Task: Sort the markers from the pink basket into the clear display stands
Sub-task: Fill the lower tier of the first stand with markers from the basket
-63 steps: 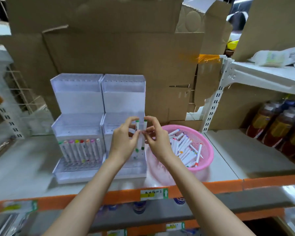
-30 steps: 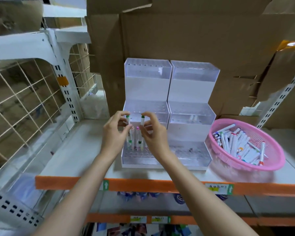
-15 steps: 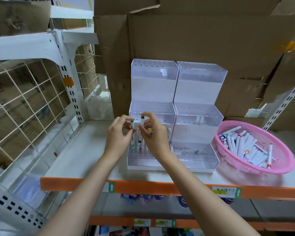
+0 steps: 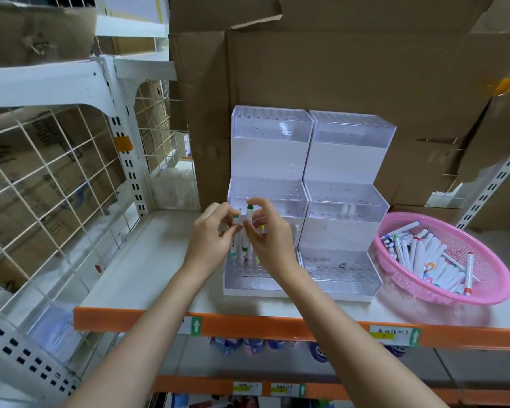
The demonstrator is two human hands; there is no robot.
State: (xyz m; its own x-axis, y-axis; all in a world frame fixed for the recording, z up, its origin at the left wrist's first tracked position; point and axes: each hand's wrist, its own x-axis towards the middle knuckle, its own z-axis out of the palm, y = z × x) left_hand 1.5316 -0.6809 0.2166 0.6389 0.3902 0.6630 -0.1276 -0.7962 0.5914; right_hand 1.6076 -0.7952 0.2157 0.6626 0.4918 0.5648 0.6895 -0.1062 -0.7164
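As the left grip (image 4: 209,242) and right grip (image 4: 270,240) each pinch 1 marker, we face an orange-edged shelf (image 4: 147,254).

Nearest us, 2 bare forearms reach over the shelf edge. We see the left marker (image 4: 236,219), white with a green cap, upright between thumb and fingertips, and the right marker (image 4: 249,214) just beside it, slightly higher. Both hang above the lowest tier of the left stand (image 4: 270,160), where standing markers (image 4: 262,228) show partly behind the hands. The right stand (image 4: 348,163) touches it. Farther right, the pink basket (image 4: 442,294) holds a heap of loose markers (image 4: 421,254). Behind everything we see cardboard boxes (image 4: 336,69), and at far left a wire grid (image 4: 56,172).
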